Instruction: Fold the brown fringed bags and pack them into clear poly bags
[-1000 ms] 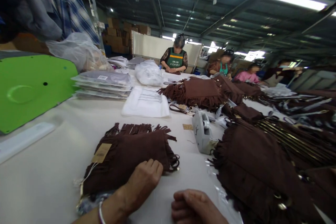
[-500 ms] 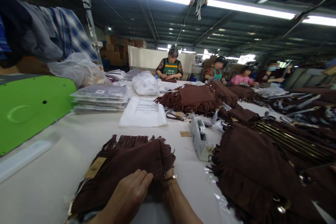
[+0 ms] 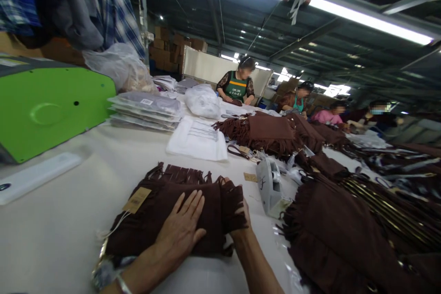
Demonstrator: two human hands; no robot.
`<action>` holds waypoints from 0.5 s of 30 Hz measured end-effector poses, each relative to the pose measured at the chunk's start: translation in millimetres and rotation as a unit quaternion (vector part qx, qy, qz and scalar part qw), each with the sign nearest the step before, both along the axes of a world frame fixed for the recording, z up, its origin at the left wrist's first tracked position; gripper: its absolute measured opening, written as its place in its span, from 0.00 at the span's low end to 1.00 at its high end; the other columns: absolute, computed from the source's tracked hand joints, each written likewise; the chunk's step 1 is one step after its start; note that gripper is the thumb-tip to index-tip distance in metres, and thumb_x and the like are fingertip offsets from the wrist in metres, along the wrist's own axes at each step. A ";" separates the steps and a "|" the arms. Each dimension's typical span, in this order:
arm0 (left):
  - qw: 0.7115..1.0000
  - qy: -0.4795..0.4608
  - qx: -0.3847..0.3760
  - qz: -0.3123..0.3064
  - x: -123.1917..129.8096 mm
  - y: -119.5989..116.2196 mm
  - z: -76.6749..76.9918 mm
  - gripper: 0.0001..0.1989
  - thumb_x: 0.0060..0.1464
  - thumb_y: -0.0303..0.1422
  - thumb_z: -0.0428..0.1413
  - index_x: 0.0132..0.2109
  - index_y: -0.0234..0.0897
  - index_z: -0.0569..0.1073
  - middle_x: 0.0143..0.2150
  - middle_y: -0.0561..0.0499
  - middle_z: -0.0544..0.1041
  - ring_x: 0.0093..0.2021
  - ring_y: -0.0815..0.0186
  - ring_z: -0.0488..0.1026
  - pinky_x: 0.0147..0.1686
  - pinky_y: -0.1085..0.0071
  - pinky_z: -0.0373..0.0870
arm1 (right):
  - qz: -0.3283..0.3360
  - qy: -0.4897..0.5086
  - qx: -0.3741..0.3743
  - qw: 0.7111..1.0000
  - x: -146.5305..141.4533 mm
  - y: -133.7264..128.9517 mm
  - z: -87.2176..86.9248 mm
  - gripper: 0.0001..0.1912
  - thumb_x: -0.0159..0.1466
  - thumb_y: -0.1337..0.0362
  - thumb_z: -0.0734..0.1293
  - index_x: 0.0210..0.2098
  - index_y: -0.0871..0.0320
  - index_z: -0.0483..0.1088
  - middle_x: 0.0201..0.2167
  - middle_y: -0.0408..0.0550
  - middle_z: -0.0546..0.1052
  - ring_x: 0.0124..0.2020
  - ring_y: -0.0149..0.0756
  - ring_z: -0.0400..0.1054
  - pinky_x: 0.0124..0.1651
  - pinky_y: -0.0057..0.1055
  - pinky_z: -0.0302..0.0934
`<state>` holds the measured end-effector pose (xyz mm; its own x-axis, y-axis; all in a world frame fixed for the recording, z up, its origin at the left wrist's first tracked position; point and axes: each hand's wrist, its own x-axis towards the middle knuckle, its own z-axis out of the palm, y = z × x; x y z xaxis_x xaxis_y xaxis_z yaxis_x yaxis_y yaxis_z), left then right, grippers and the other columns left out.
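A dark brown fringed bag (image 3: 148, 220) lies on the white table in front of me, with a tan tag (image 3: 137, 200) on its left part and a gold chain at its lower left corner. Flat on the bag's middle rests my left hand (image 3: 182, 223), fingers spread. My right hand (image 3: 244, 216) is at the bag's right end, mostly covered by the fringe; its fingers are largely hidden, so their grip cannot be made out.
A grey tape dispenser (image 3: 272, 188) stands right of the bag. Brown fringed bags (image 3: 337, 225) pile up further right. Behind are white sheets (image 3: 198, 140) and stacked plastic packets (image 3: 146, 108). A green machine (image 3: 58, 105) stands left. Several people work beyond the table.
My left hand has opened from a curled grip and now lies flat on the bag. My right hand has moved up beneath the right fringe. The camera view has turned and tilted.
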<state>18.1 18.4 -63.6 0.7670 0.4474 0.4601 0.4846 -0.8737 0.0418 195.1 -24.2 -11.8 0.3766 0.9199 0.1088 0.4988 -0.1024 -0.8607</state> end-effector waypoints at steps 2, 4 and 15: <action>0.999 -0.015 -0.029 -0.001 0.3 -1.3 -2.4 0.32 0.56 0.36 0.53 0.66 0.35 0.58 0.68 0.40 0.60 0.67 0.52 0.56 0.65 0.49 0.54 | -0.023 0.014 -0.008 1.000 -10.6 6.6 -2.6 0.27 0.71 0.51 0.49 0.59 0.55 0.65 0.51 0.50 0.76 0.63 0.43 0.58 0.62 0.42 0.56; 0.996 -0.046 -0.071 -0.004 0.0 0.6 -3.7 0.32 0.55 0.31 0.51 0.66 0.35 0.57 0.67 0.40 0.61 0.67 0.53 0.57 0.64 0.48 0.55 | -0.075 0.017 -0.012 0.997 -25.5 11.8 -8.8 0.30 0.72 0.53 0.43 0.63 0.59 0.60 0.56 0.52 0.72 0.64 0.40 0.58 0.62 0.39 0.56; 0.878 -0.278 -0.389 0.021 -36.5 16.3 44.2 0.33 0.48 0.23 0.43 0.63 0.33 0.62 0.63 0.41 0.66 0.65 0.62 0.61 0.66 0.55 0.57 | 0.099 -0.286 -0.015 0.953 -80.1 7.5 -16.3 0.30 0.70 0.58 0.56 0.67 0.64 0.52 0.69 0.53 0.49 0.71 0.42 0.37 0.71 0.47 0.28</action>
<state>-18.4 34.7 -19.4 0.4957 0.8145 0.3014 0.2306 -0.4580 0.8585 115.0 -16.7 -28.1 0.0826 0.9727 0.2167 0.8972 0.0221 -0.4411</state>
